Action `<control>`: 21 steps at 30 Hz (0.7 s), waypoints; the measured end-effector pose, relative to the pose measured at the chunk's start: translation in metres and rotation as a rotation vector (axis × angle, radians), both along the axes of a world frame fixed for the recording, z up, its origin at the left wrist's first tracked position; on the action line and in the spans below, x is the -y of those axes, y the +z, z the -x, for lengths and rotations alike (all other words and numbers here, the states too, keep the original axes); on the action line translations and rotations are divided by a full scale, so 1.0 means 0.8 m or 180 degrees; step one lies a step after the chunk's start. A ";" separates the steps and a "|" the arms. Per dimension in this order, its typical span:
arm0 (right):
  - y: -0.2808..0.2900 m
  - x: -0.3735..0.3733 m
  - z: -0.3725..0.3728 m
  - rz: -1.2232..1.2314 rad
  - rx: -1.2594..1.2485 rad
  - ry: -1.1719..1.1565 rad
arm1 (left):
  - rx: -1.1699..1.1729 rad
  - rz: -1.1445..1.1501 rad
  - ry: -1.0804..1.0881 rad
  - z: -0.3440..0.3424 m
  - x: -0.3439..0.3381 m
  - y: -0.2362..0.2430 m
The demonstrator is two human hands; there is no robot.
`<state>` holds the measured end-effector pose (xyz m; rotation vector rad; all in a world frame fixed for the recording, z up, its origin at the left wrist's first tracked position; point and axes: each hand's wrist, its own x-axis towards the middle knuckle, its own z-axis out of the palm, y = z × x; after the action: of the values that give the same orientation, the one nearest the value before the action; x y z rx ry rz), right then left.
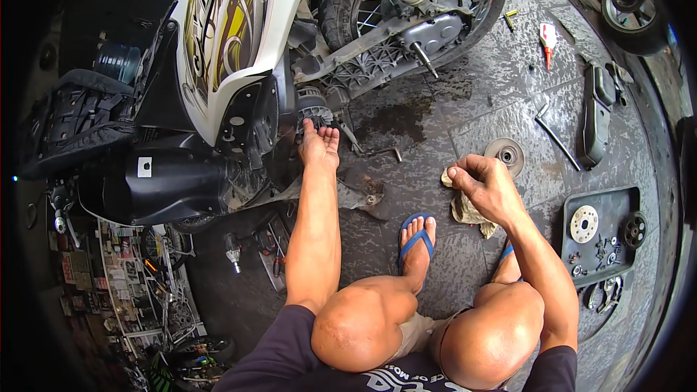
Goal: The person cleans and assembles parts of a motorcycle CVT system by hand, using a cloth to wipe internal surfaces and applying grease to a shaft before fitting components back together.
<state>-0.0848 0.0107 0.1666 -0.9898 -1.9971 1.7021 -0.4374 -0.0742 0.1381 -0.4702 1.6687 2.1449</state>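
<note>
My left hand (319, 148) reaches up to the scooter's engine side. Its fingers are bent against the lower edge of a round, finned fan (314, 107), the thumb side touching it. Over the floor in front of my feet, my right hand (488, 183) is closed on a crumpled beige rag (470, 215). One corner of that cloth sticks out by the fingertips, and the rest hangs below. Just beyond this hand a round metal pulley disc (505, 157) lies on the floor. The white and black scooter (247, 51) fills the upper left.
A spoked rear wheel (341, 7) stands at the top. To the right are a metal bar (557, 138), a black cover (598, 116) and a grey tray (617, 270) of small parts. A white bottle (548, 45) lies farther off. A power tool (232, 252) sits left.
</note>
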 end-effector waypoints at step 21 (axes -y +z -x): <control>-0.015 0.004 0.013 0.0162 -0.0070 0.0119 | -0.0019 -0.0349 -0.0414 0.005 0.011 0.000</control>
<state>-0.0953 0.0074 0.1547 -0.9519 -1.9794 1.7840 -0.4411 -0.0833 0.1383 -0.3150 1.5309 2.1308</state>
